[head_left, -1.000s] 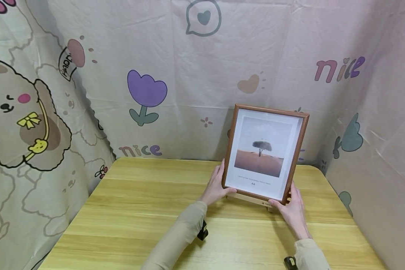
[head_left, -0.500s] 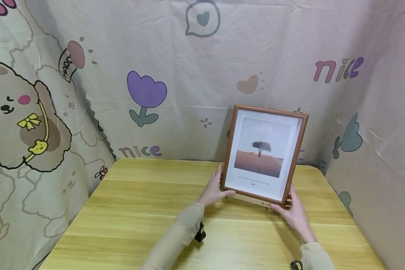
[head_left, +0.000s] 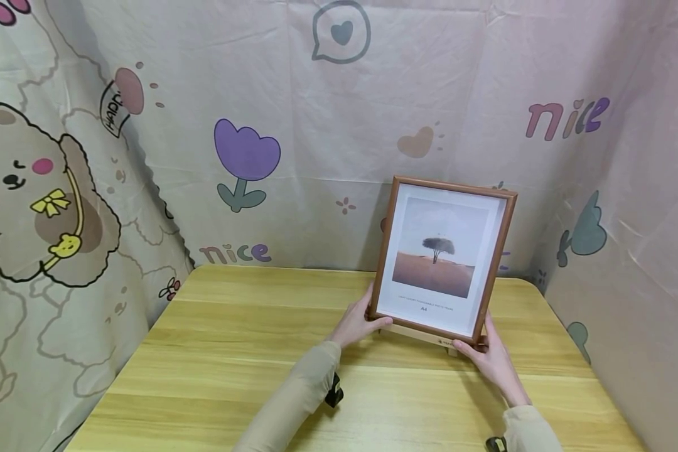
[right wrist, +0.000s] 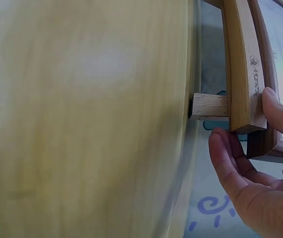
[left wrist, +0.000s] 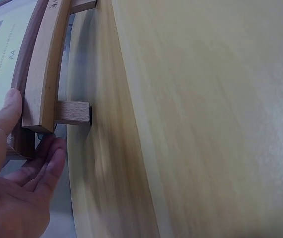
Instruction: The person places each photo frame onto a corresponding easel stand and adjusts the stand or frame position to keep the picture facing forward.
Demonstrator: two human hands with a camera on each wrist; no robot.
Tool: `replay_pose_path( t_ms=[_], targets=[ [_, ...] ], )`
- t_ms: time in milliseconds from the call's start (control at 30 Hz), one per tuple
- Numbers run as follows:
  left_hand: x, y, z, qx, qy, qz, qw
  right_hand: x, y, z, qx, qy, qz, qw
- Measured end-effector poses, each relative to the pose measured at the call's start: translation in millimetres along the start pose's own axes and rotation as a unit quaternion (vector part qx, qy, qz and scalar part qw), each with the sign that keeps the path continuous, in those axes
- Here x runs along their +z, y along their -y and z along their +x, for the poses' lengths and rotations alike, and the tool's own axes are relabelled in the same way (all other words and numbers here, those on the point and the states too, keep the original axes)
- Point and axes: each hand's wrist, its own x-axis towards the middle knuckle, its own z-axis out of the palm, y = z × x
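A brown wooden picture frame (head_left: 439, 251) with a tree print stands upright, leaning back slightly, on the ledge of a small wooden easel (head_left: 415, 334). At its lower left corner my left hand (head_left: 355, 321) holds the frame, thumb on the front edge and fingers around the side. My right hand (head_left: 494, 358) holds the lower right corner the same way. Close up in the left wrist view, the left thumb (left wrist: 11, 106) presses the frame's face beside the ledge (left wrist: 47, 69). The right wrist view has the right fingers (right wrist: 226, 153) curled near the ledge's end. Most of the easel is hidden behind the frame.
The yellow wood-grain table (head_left: 231, 351) extends to the left and front of the easel. Behind it hangs a printed cloth (head_left: 328, 125), with more cloth at both sides. A black wrist device (head_left: 334, 390) sits at my left sleeve.
Both hands have shifted slightly lower along the frame's sides; the right forearm has moved a little right. The frame has hardly moved.
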Motion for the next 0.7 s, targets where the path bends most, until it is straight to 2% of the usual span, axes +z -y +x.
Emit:
replay_pose_path(
  t_ms=[200,700],
  targets=[
    [-2.2,0.2,-0.6,-0.013,0.013,-0.017,0.9997,0.4,-0.5,-1.1,-0.005,0.000,0.004,1.000],
    [-2.5,0.0,-0.3,-0.011,0.016,-0.006,0.9998,-0.2,2.3,-1.7,0.005,0.004,-0.003,1.000]
  ],
)
